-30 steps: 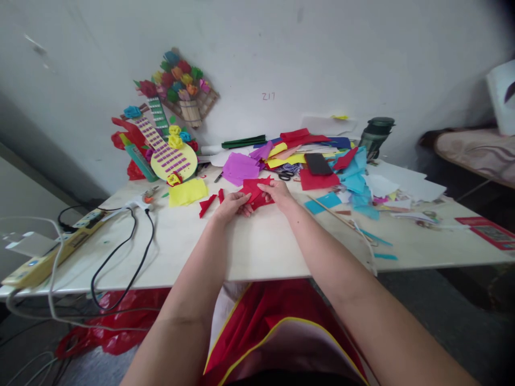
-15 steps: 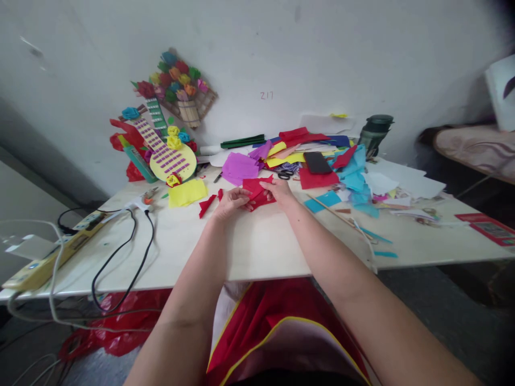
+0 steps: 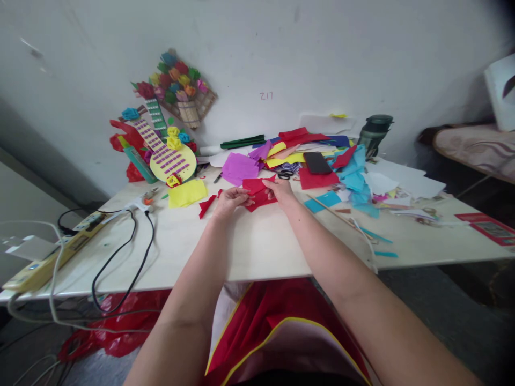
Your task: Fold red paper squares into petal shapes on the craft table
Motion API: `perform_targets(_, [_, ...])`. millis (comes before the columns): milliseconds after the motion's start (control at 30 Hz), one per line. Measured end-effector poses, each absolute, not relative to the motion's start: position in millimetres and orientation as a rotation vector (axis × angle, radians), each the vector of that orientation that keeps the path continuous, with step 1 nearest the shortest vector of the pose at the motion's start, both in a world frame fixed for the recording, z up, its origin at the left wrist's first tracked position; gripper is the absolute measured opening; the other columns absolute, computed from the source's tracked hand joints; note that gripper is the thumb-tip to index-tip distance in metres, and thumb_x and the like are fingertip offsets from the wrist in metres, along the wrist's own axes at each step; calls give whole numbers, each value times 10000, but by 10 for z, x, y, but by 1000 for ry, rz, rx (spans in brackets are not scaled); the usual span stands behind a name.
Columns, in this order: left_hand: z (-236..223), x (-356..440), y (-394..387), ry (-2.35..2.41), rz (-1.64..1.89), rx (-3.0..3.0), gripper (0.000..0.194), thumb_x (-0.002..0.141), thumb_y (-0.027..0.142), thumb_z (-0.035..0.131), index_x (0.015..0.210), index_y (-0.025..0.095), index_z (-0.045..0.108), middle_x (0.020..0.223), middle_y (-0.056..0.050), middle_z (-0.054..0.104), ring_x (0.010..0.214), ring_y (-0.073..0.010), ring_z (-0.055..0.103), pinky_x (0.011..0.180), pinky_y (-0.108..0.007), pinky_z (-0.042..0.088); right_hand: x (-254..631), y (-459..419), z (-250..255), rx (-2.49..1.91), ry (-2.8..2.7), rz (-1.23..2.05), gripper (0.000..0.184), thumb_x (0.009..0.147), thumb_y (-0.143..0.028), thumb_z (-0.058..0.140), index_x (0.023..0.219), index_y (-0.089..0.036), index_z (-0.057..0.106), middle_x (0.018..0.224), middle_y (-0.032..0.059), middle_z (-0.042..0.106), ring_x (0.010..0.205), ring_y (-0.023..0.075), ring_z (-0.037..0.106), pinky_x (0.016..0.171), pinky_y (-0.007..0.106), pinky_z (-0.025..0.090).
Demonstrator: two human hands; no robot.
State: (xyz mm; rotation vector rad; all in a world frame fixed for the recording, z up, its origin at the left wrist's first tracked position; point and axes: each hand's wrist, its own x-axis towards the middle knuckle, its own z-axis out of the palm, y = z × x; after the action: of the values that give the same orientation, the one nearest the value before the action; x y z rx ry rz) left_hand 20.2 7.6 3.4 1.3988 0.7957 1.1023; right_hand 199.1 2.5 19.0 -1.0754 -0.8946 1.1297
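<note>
A piece of red crepe paper is stretched between my two hands, just above the table's middle. My left hand pinches its left side, fingers bent in. On its upper right edge, my right hand is closed with thumb and fingers pressed together. Folds cross the paper, and part of it is hidden by my fingers. Small red paper scraps lie to the left of my left hand. Beyond my right hand rest black-handled scissors.
Yellow paper and a paper-flower guitar stand left. Behind are purple paper, a phone on red paper and a dark bottle. A thin stick lies right; a power strip and cables lie left.
The red crepe paper looks more spread out between my hands. My right hand has shifted slightly to the right; the left has barely moved.
</note>
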Motion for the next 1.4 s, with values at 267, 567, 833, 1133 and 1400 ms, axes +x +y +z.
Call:
perform_targets(267, [42, 225, 61, 800, 1195, 1323, 388, 576, 299, 756, 901, 104, 671, 728, -67, 708, 763, -221, 691, 763, -342, 533, 1976, 47, 166, -1070, -897, 1096, 240, 692, -220, 685, 543, -154, 509, 392, -32, 522, 293, 54, 411, 301, 168, 336])
perform_targets(567, [28, 198, 90, 797, 1189, 1301, 349, 635, 296, 666, 918, 92, 660, 728, -84, 705, 744, -214, 685, 726, -328, 533, 1984, 73, 143, -1075, -917, 1055, 213, 698, -220, 672, 549, -149, 537, 392, -38, 517, 291, 53, 405, 307, 171, 323])
perform_targets(833, [137, 276, -26, 1057, 1046, 1535, 409, 714, 540, 609, 651, 136, 580, 486, -21, 577, 414, -93, 491, 433, -218, 359, 1962, 79, 94, -1082, -1086, 1032, 277, 682, -251, 695, 496, -150, 517, 397, -22, 528, 303, 48, 407, 316, 166, 302])
perform_targets(1133, [99, 266, -9, 1081, 970, 1662, 450, 685, 539, 648, 512, 177, 445, 369, 50, 413, 329, -49, 306, 370, -218, 210, 1964, 67, 84, -1080, -1137, 1029, 263, 664, -276, 706, 505, -144, 543, 399, -21, 531, 305, 50, 409, 322, 168, 304])
perform_targets(1400, [183, 277, -99, 1229, 904, 1706, 443, 697, 540, 633, 510, 180, 455, 352, 44, 423, 296, -52, 306, 348, -218, 209, 1964, 31, 128, -1150, -1139, 978, 344, 660, -291, 719, 449, -155, 483, 370, -22, 505, 293, 48, 388, 306, 169, 279])
